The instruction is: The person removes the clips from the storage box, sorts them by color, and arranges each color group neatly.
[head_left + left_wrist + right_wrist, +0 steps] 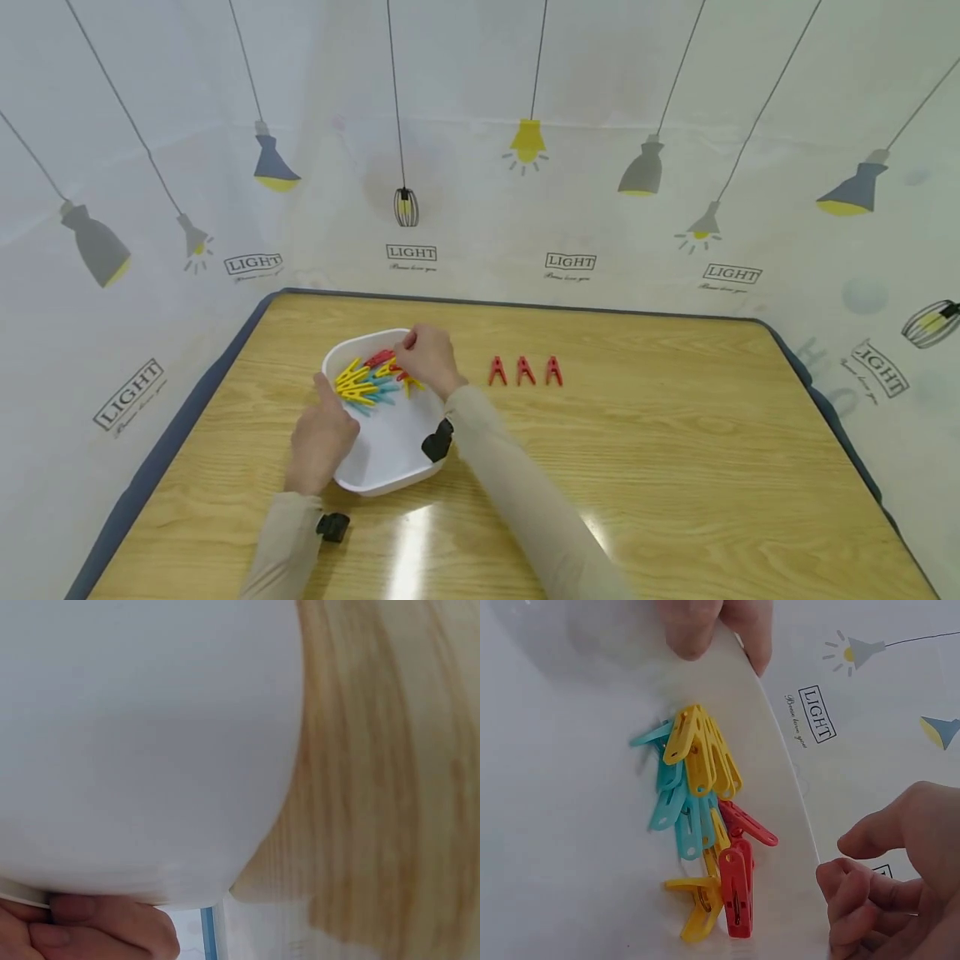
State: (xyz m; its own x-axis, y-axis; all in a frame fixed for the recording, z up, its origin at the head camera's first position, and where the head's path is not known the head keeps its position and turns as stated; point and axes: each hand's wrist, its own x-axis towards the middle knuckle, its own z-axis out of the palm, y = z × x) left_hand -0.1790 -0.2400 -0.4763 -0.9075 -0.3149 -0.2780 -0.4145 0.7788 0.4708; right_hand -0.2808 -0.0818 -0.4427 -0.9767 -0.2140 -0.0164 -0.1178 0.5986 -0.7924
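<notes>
A white plastic basin (pixel 390 450) stands on the table, with red clothes pegs (pixel 378 358), yellow clothes pegs (pixel 352 385) and blue clothes pegs (pixel 382 392) heaped at its far end. My left hand (pixel 322 437) grips the left rim, fingers against the outer wall in the left wrist view and one digit inside in the right wrist view. Over the far right part of the basin is my right hand (pixel 431 362). Its fingers are bent near the rim, the thumb apart from them, and nothing shows between in the right wrist view. A red peg (pixel 736 892) lies nearest it.
Three red clothes pegs (pixel 526 372) are lined up on the wooden table (pixel 675 450) to the right of the basin. A pale curtain printed with lamps (pixel 480 167) hangs behind and along both sides. Each sleeve has a black camera mount at the wrist.
</notes>
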